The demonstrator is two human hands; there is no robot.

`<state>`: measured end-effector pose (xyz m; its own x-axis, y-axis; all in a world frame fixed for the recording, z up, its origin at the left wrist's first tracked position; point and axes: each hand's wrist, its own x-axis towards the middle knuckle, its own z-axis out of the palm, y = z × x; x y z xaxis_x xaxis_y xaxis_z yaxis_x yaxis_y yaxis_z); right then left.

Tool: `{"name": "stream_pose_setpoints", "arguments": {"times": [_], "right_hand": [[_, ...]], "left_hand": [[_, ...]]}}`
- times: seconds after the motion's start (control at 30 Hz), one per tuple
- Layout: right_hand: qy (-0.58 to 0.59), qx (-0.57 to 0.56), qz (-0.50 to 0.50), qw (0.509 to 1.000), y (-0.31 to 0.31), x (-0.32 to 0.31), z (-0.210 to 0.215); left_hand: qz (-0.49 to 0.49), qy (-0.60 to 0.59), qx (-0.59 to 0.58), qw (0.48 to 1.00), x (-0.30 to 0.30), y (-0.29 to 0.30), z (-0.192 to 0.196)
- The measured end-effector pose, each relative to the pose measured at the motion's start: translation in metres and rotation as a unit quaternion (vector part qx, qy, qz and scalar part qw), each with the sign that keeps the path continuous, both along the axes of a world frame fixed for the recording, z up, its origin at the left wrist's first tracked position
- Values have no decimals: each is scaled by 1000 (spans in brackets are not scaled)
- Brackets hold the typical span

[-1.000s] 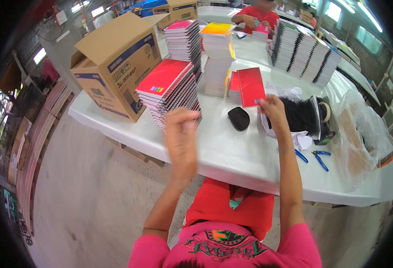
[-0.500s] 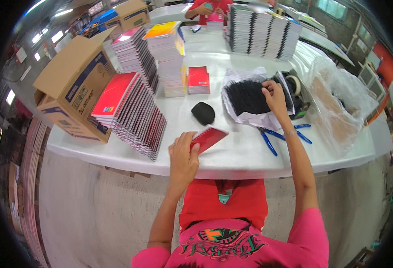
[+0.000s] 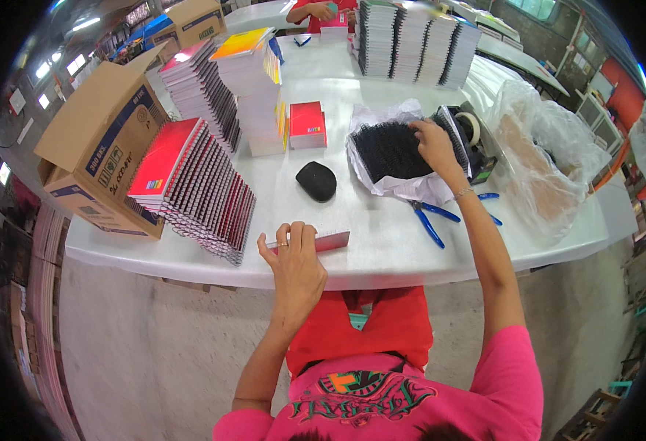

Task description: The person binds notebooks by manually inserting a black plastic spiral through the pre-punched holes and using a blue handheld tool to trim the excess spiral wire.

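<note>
My left hand (image 3: 299, 266) grips a thin red notebook (image 3: 333, 242), which stands on its long edge by the front of the table. The fingers wrap over its left part. My right hand (image 3: 436, 149) reaches into a pile of black binding coils (image 3: 388, 152) lying on crumpled white paper (image 3: 410, 185). Its fingertips are drawn together at the coils; whatever is between them is too small to make out. A black rounded object (image 3: 316, 182) rests between the notebook and the coils. Blue-handled pliers (image 3: 431, 220) lie beneath my right forearm.
Spiral-bound red notebooks (image 3: 199, 195) form a leaning stack at left, beside a cardboard box (image 3: 102, 147). Farther back stand a yellow-topped stack (image 3: 253, 95), a small red stack (image 3: 307, 125) and tall notebook stacks (image 3: 411, 44). Clear plastic (image 3: 532, 154) lies right. A co-worker (image 3: 319, 10) sits opposite.
My left hand has brought the notebook down and left, from tilted in the air to upright on its edge. My right hand stays at the coils, its fingers slightly shifted. The view has moved a little.
</note>
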<state>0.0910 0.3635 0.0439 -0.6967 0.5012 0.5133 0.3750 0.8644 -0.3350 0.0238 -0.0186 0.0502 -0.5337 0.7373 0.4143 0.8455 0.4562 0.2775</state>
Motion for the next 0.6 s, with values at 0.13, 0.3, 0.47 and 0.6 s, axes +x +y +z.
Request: {"name": "stream_pose_setpoints", "arguments": {"times": [0.13,0.3,0.47,0.6], "right_hand": [[24,-60,80,995,-67,18,38],[9,-238,194,952,-143,45,29],[16,-307,228,924,-178,50,18],[34,-285,240,927,-182,48,11]], "left_hand": [[26,0,-32,999,-3,-1,3],[78,16,42,996,9,11,-12],[102,-45,89,990,12,23,-18],[134,-47,133,981,12,34,-26]]}}
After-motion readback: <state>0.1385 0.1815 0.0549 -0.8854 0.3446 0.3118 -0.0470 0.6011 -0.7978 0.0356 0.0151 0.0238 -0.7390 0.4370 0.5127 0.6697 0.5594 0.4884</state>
